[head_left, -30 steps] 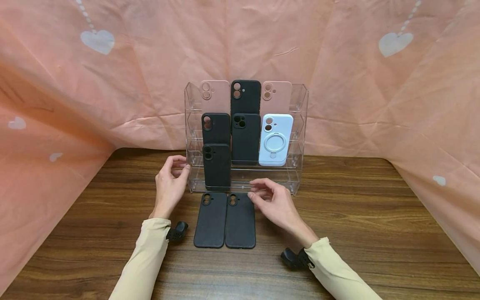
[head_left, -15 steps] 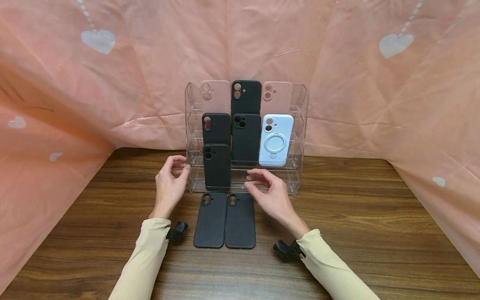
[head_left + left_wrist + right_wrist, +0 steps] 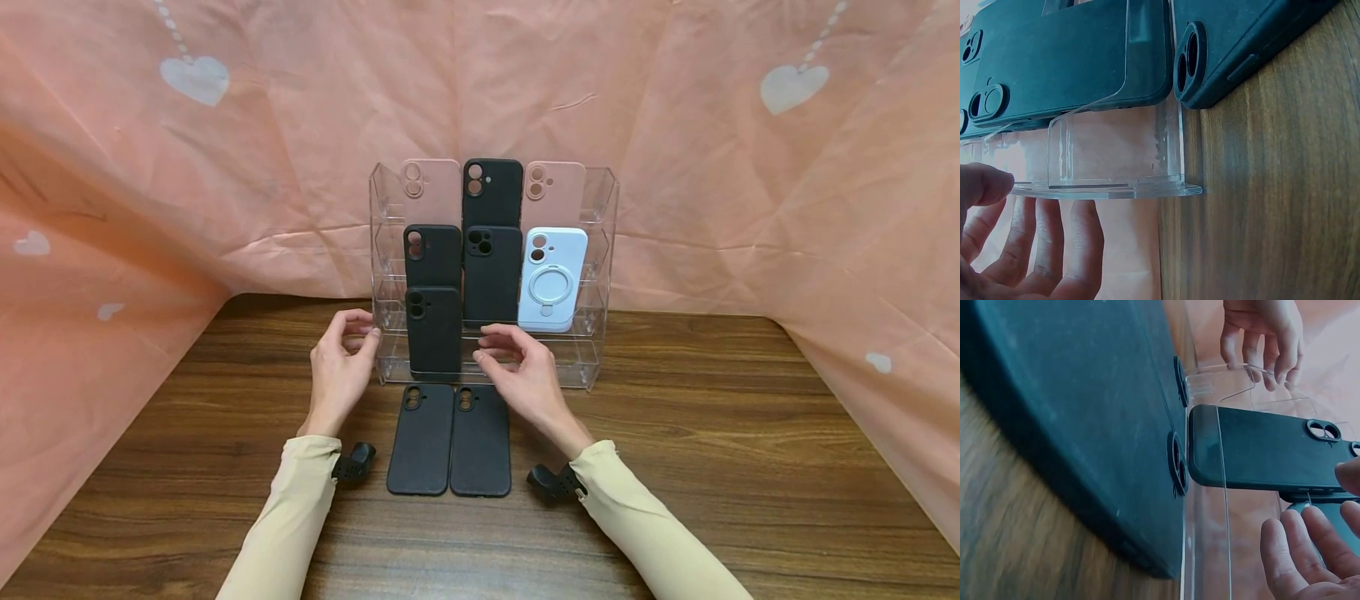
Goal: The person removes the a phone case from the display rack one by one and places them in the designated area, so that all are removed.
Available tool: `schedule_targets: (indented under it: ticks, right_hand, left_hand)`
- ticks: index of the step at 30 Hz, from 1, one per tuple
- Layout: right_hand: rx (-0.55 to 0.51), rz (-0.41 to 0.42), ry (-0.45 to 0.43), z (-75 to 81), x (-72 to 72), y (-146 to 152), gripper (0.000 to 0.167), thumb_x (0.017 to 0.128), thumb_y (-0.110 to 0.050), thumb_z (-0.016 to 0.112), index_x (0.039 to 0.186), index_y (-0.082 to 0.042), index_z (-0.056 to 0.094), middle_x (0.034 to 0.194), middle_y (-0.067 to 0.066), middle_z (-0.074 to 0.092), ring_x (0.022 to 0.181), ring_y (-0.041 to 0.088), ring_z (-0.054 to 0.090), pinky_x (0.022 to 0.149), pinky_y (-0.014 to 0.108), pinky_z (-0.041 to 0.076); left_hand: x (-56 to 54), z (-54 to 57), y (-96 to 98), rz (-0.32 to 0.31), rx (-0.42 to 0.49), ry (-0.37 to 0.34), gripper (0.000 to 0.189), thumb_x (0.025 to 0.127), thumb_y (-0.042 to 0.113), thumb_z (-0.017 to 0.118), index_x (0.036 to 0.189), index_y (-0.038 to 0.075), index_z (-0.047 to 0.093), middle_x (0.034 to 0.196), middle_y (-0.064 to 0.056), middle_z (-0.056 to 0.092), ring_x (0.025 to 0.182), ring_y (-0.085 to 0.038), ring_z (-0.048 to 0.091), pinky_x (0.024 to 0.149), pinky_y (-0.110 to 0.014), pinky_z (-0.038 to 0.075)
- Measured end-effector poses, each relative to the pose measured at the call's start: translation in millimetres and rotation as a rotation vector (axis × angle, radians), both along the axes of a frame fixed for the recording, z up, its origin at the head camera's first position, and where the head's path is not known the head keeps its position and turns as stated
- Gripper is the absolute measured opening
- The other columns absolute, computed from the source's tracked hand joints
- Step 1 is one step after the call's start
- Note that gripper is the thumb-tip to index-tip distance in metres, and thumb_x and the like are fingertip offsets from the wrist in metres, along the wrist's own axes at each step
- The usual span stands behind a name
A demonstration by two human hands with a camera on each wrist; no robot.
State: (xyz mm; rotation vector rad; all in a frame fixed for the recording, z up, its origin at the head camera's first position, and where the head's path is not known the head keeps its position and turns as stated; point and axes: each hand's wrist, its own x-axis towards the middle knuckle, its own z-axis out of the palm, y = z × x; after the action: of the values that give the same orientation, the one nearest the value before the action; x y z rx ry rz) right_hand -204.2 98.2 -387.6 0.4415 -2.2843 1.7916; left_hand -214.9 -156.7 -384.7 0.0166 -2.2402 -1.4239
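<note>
In the lower left of the frame, the left hand (image 3: 1041, 269) held the side of a clear stand (image 3: 1116, 189), its thumb above the edge and its fingers below. A dark phone case (image 3: 1069, 65) with camera holes sat in the stand, filling much of the upper left. Another dark case (image 3: 1241, 34) lay at the top right, on the brown wooden table (image 3: 1279, 187). Pale pink cloth (image 3: 1132, 250) showed at the bottom middle.

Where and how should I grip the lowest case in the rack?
Perhaps pinch the case by its long edges, from the front right: no neighbour stands on that side in its row, and the clear rack's lip crosses the bottom end.
</note>
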Motion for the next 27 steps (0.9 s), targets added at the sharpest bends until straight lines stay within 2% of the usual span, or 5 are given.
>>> schedule_targets:
  ticks: [4, 10, 13, 20, 27]
  right_hand:
    - [-0.051, 0.001, -0.011, -0.8, -4.4, -4.9, 0.034, 0.092, -0.007, 0.073, 0.125, -0.002, 0.067, 0.117, 0.024, 0.072, 0.104, 0.027, 0.073, 0.082, 0.017, 0.058]
    - [-0.064, -0.008, -0.021, -3.1, -8.8, -10.5, 0.035, 0.091, -0.007, 0.075, 0.125, -0.005, 0.067, 0.117, 0.020, 0.073, 0.105, 0.027, 0.073, 0.085, 0.021, 0.059]
    - [-0.067, 0.005, -0.022, -4.6, -11.3, -13.2, 0.035, 0.092, -0.009, 0.075, 0.126, -0.006, 0.067, 0.117, 0.018, 0.074, 0.106, 0.028, 0.073, 0.088, 0.024, 0.060]
    - [-0.058, 0.009, -0.004, -6.5, -17.0, -17.9, 0.035, 0.091, -0.007, 0.075, 0.125, -0.006, 0.068, 0.117, 0.016, 0.075, 0.107, 0.029, 0.073, 0.095, 0.041, 0.059]
    - [-0.054, -0.009, -0.037, -6.5, -20.0, -24.4, 0.040, 0.090, 0.001, 0.073, 0.129, 0.003, 0.064, 0.122, 0.025, 0.071, 0.110, 0.039, 0.071, 0.098, 0.047, 0.057]
  left_hand:
    - [0.3, 0.0, 0.4, 0.002, -0.001, -0.001, 0.020, 0.095, 0.010, 0.067, 0.115, 0.009, 0.066, 0.104, -0.012, 0.073, 0.088, -0.027, 0.075, 0.062, -0.008, 0.050]
    - [1.0, -0.3, 0.4, -0.001, -0.003, -0.007, 0.021, 0.095, 0.011, 0.067, 0.116, 0.009, 0.066, 0.105, -0.012, 0.073, 0.089, -0.027, 0.075, 0.062, -0.009, 0.050]
    - [1.0, -0.3, 0.1, -0.001, -0.001, -0.009, 0.020, 0.095, 0.011, 0.067, 0.116, 0.009, 0.066, 0.105, -0.012, 0.073, 0.090, -0.028, 0.076, 0.062, -0.009, 0.050]
    - [0.5, -0.1, 0.2, 0.010, -0.012, -0.012, 0.020, 0.095, 0.011, 0.067, 0.116, 0.010, 0.066, 0.105, -0.011, 0.073, 0.090, -0.026, 0.075, 0.065, -0.008, 0.048]
    - [1.0, 0.6, -0.3, 0.008, -0.014, -0.017, 0.021, 0.096, 0.012, 0.067, 0.116, 0.010, 0.066, 0.107, -0.011, 0.073, 0.091, -0.028, 0.076, 0.066, -0.008, 0.047]
